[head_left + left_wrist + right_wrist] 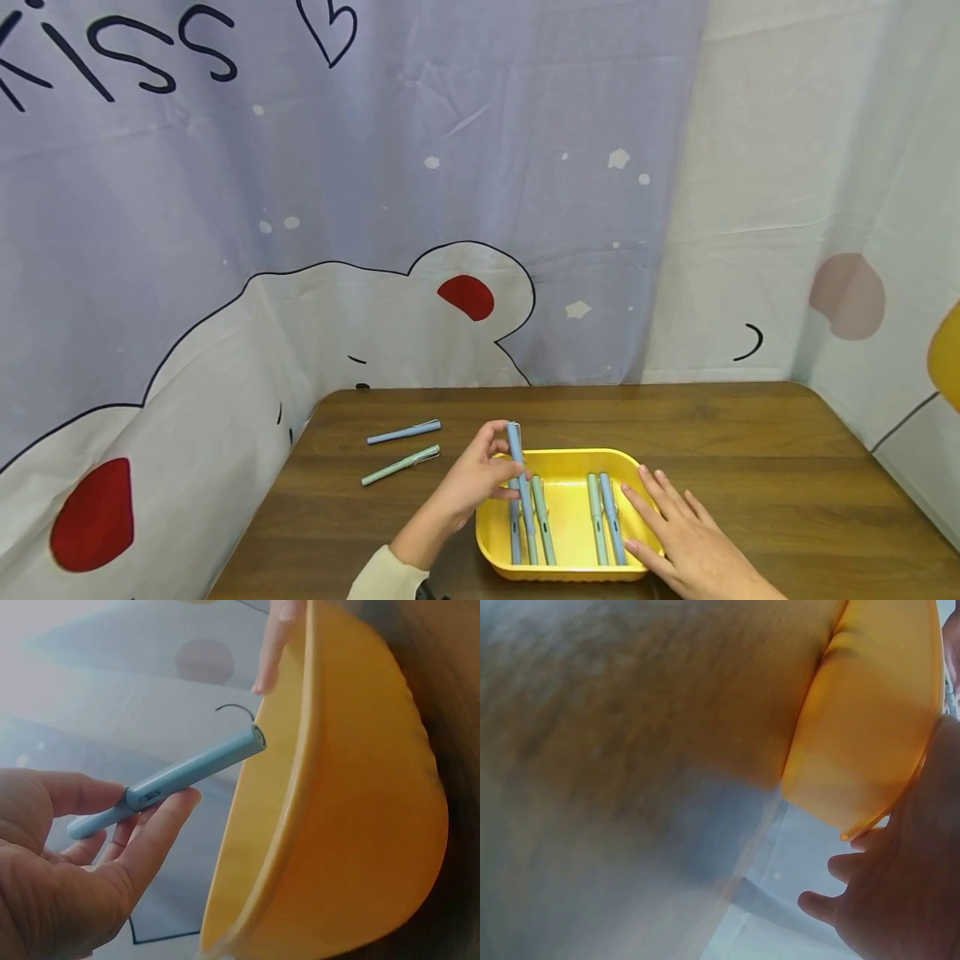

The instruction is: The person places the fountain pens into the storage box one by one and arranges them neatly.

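Note:
My left hand (472, 477) pinches a blue pen (514, 440) between thumb and fingers, tilted over the left side of a yellow basket (573, 572). In the left wrist view the blue pen (201, 766) points its end toward the basket's rim. Beneath the held pen, a blue pen (515, 533) and green pens (543, 521) lie in the basket, partly covered by it and the hand. A green pen (597, 521) and a blue pen (612, 521) lie side by side at the right. My right hand (686, 537), fingers spread, rests at the basket's right rim.
Left of the basket, another blue pen (403, 432) and another green pen (401, 466) lie on the brown wooden table (772, 467). A printed curtain (570, 208) hangs behind the table's far edge.

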`<state>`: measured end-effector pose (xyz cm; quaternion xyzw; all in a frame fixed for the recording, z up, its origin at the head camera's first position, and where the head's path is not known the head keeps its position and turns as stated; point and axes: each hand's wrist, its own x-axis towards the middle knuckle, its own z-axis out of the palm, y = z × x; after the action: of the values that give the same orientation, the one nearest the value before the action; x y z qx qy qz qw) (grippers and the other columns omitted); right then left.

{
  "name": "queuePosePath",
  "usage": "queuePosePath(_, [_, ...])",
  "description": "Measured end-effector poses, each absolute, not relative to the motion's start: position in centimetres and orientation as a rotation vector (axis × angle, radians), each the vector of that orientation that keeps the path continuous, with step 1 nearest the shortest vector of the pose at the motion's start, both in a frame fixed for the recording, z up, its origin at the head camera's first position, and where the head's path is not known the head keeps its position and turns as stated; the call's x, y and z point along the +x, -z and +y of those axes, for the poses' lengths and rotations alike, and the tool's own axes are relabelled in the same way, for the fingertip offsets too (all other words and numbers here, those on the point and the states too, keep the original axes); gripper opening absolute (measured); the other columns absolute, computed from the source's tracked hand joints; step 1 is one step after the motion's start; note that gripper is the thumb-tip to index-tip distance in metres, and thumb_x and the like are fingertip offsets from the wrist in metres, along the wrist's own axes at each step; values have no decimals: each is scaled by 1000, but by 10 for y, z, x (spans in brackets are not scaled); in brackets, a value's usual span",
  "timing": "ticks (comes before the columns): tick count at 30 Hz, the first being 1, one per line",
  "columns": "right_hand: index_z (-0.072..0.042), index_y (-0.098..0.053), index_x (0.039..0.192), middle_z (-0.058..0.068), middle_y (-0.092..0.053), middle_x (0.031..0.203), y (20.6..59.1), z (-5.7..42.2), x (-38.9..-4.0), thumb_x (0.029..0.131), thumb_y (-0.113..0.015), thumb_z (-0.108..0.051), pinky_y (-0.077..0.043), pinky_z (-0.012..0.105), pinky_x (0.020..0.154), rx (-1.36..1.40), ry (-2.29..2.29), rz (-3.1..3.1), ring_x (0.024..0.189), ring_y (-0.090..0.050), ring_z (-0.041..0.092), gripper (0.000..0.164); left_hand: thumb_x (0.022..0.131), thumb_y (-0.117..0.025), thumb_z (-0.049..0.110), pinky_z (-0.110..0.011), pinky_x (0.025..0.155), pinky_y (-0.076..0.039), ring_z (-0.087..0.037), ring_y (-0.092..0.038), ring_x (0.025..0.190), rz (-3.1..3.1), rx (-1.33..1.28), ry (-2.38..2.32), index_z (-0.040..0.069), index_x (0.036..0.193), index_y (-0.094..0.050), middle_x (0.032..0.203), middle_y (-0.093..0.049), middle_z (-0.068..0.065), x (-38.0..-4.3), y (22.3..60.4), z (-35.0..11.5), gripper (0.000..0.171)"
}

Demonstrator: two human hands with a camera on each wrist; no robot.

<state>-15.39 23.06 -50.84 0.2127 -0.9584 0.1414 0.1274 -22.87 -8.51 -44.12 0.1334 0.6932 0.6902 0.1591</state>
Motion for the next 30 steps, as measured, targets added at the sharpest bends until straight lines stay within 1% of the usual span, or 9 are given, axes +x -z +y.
queuePosePath(6, [-18, -49, 152, 18, -38, 159, 509, 231, -154, 97, -62, -52, -35, 68, 106, 613, -426, -2793, 143, -39, 42, 66, 94, -65, -1, -39, 73, -62, -26, -72, 95, 2003, 358, -1954, 10, 143, -37, 113, -48, -14, -227, 444, -70, 57])
queuePosePath(11, [-19, -48, 152, 17, -37, 160, 509, 231, -154, 97, -62, -52, -35, 68, 107, 608, -430, -2795, 144, -38, 42, 66, 94, -65, -3, -37, 72, -62, -30, -72, 97, 2004, 356, -1946, 10, 143, -38, 114, -47, -14, -229, 446, -60, 57])
queuePosePath(14, [-20, -48, 152, 17, -37, 160, 509, 231, -154, 97, -62, -53, -35, 68, 107, 606, -430, -2793, 144, -38, 42, 66, 94, -65, -4, -38, 72, -62, -33, -72, 98, 1998, 348, -1947, 10, 142, -39, 114, -47, -14, -230, 447, -55, 56])
queuePosePath(18, [-20, -49, 152, 16, -37, 160, 509, 230, -154, 97, -62, -53, -35, 67, 107, 603, -430, -2791, 144, -38, 42, 66, 94, -65, -5, -39, 72, -62, -34, -71, 98, 1992, 338, -1939, 11, 141, -40, 113, -47, -14, -230, 449, -49, 56])
queuePosePath(25, [-18, -48, 152, 17, -37, 160, 509, 230, -154, 97, -63, -51, -34, 68, 107, 600, -449, -2804, 144, -38, 42, 66, 93, -64, -7, -36, 67, -62, -24, -70, 88, 1974, 347, -1922, 10, 141, -40, 110, -49, -14, -230, 450, -40, 56])
queuePosePath(30, [-18, -48, 153, 17, -36, 161, 508, 231, -154, 98, -61, -51, -34, 69, 107, 595, -466, -2822, 144, -37, 43, 65, 94, -64, -7, -39, 69, -62, -25, -67, 90, 2000, 349, -1898, 11, 141, -41, 111, -51, -13, -228, 450, -34, 54])
